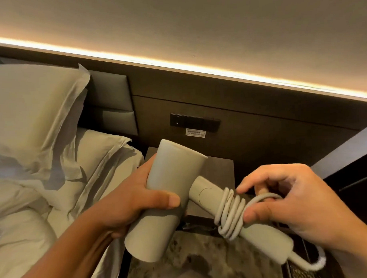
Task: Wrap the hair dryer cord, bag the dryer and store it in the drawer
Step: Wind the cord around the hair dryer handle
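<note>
A pale grey-green plastic hair dryer (170, 193) is held above a dark bedside table (219, 168), its matching cord (229, 212) coiled around the handle. The left hand (126, 201) grips the barrel; the right hand (284, 199) pinches a cord loop. Rumpled white pillows (36, 115) lie left.

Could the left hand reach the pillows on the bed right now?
Probably not right away. The left hand is wrapped around the hair dryer barrel, so it is busy. The pillows lie on its side with nothing between, but it would need to let go first.
</note>
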The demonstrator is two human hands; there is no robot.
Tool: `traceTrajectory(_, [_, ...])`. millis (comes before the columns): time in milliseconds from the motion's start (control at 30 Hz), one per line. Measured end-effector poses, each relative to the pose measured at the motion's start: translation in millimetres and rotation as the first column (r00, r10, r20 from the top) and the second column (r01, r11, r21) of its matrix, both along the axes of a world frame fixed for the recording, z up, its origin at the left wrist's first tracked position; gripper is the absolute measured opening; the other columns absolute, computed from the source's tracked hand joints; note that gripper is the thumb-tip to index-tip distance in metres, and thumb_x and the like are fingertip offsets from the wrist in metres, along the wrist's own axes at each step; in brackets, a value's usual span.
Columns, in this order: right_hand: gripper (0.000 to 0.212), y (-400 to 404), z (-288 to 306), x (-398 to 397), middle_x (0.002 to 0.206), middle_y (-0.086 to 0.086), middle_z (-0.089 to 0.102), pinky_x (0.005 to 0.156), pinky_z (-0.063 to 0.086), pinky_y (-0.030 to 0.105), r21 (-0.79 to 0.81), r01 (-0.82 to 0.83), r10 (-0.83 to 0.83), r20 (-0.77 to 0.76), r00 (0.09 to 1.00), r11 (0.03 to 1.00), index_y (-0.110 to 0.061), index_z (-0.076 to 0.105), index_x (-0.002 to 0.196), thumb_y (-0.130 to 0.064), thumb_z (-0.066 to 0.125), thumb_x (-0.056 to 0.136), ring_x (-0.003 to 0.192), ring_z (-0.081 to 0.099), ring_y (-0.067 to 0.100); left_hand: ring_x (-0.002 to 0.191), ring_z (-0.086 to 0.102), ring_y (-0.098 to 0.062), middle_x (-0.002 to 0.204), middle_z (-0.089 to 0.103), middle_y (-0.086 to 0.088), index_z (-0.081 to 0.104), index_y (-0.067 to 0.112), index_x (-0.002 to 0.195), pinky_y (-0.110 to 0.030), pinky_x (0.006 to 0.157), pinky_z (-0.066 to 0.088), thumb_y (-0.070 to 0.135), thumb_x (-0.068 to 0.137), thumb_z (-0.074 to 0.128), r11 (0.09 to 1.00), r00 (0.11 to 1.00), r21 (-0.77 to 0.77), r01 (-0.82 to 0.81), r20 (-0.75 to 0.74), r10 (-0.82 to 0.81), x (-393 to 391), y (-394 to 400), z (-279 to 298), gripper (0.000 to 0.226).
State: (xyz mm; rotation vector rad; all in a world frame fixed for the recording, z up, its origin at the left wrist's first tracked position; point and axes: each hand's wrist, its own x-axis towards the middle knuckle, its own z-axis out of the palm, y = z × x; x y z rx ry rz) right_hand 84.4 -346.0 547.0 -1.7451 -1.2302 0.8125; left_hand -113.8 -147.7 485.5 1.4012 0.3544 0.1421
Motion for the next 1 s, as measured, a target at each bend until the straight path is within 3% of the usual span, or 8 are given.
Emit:
traceTrajectory(133, [0.032, 20.4, -3.3, -8.6, 0.084, -0.004, 0.076, 0.071, 0.057, 0.025, 0.035, -0.207, 0.21, -0.207, 0.956, 0.978, -0.027, 0.08, 0.088, -0.051, 0.082, 0.067, 0.08, 0.07, 0.011, 0.083, 0.074, -0.022, 0.094, 0.077, 0.004, 0.066, 0.053, 0.106, -0.034, 0.07, 0.06, 0.05, 0.043, 0.094, 0.972, 0.992, -0.207, 0.112, 0.079, -0.098, -18.0, 11.1, -8.1, 0.069])
traceTrajectory(233, [0.02, 32.8, -12.5, -13.9, 0.089, -0.003, 0.076, 0.075, 0.056, 0.024, 0.142, -0.147, 0.175, -0.218, 0.96, 0.979, -0.026, 0.079, 0.092, -0.042, 0.075, 0.08, 0.085, 0.07, 0.012, 0.081, 0.072, -0.027, 0.094, 0.075, -0.011, 0.072, 0.038, 0.108, -0.04, 0.068, 0.06, 0.041, 0.053, 0.095, 0.904, 0.986, -0.399, 0.155, 0.114, -0.118, -23.6, 19.8, -16.0, 0.06])
traceTrajectory(400, [0.019, 53.0, -35.0, -19.7, 0.092, -0.017, 0.072, 0.075, 0.051, 0.017, 0.247, -0.101, 0.17, -0.278, 0.945, 0.964, -0.035, 0.076, 0.102, -0.044, 0.065, 0.089, 0.084, 0.065, -0.001, 0.074, 0.07, -0.033, 0.089, 0.07, -0.024, 0.051, 0.005, 0.129, -0.043, 0.066, 0.061, 0.02, 0.058, 0.093, 0.724, 0.987, -0.673, 0.152, 0.069, -0.143, -22.5, 27.2, -22.9, 0.083])
traceTrajectory(467, [0.026, 58.6, -38.6, -23.1, 0.096, -0.022, 0.073, 0.078, 0.052, 0.016, 0.235, -0.042, 0.111, -0.288, 0.951, 0.971, -0.043, 0.075, 0.102, -0.057, 0.066, 0.083, 0.088, 0.067, -0.002, 0.07, 0.067, -0.035, 0.087, 0.066, -0.027, 0.056, 0.003, 0.124, -0.043, 0.064, 0.06, 0.022, 0.053, 0.095, 0.7, 0.993, -0.708, 0.091, 0.015, -0.114, -19.7, 26.8, -23.9, 0.083])
traceTrajectory(567, [0.059, 55.1, -58.4, -25.7, 0.115, -0.008, 0.073, 0.091, 0.053, 0.038, 0.173, 0.124, -0.04, -0.425, 0.904, 0.977, -0.039, 0.071, 0.116, -0.072, 0.071, 0.066, 0.107, 0.067, 0.017, 0.07, 0.063, -0.035, 0.09, 0.062, -0.027, 0.066, 0.003, 0.117, -0.042, 0.065, 0.058, 0.026, 0.052, 0.095, 0.666, 0.997, -0.745, 0.027, -0.026, -0.07, -14.2, 27.8, -30.3, 0.074])
traceTrajectory(767, [0.064, 46.7, -74.3, -31.0, 0.132, 0.005, 0.062, 0.097, 0.049, 0.031, 0.268, 0.18, -0.001, -0.555, 0.832, 0.946, -0.032, 0.058, 0.136, -0.023, 0.078, 0.076, 0.126, 0.055, 0.023, 0.077, 0.066, -0.031, 0.092, 0.071, -0.018, 0.08, 0.009, 0.098, -0.042, 0.071, 0.056, 0.035, 0.052, 0.094, 0.698, 0.999, -0.715, -0.053, -0.038, 0.037, -1.8, 18.4, -45.0, 0.055])
traceTrajectory(933, [0.068, 58.9, -77.6, -39.9, 0.117, 0.002, 0.071, 0.064, 0.052, 0.014, 0.24, 0.349, -0.101, -0.678, 0.728, 0.906, -0.03, 0.067, 0.126, -0.05, 0.086, 0.064, 0.092, 0.068, 0.004, 0.073, 0.068, -0.032, 0.089, 0.07, -0.021, 0.079, 0.003, 0.097, -0.043, 0.068, 0.059, 0.033, 0.05, 0.095, 0.647, 0.987, -0.746, -0.157, -0.095, 0.13, 3.1, 5.8, -49.1, 0.058])
traceTrajectory(1000, [0.052, 65.4, -83.9, -45.4, 0.103, -0.004, 0.076, 0.066, 0.054, 0.014, 0.2, 0.5, -0.241, -0.69, 0.683, 0.843, -0.033, 0.076, 0.109, -0.049, 0.085, 0.06, 0.089, 0.071, 0.004, 0.069, 0.068, -0.032, 0.088, 0.07, -0.023, 0.075, 0.003, 0.104, -0.043, 0.064, 0.059, 0.033, 0.045, 0.095, 0.659, 0.972, -0.715, -0.233, -0.151, 0.18, 4.9, -1.3, -47.0, 0.07])
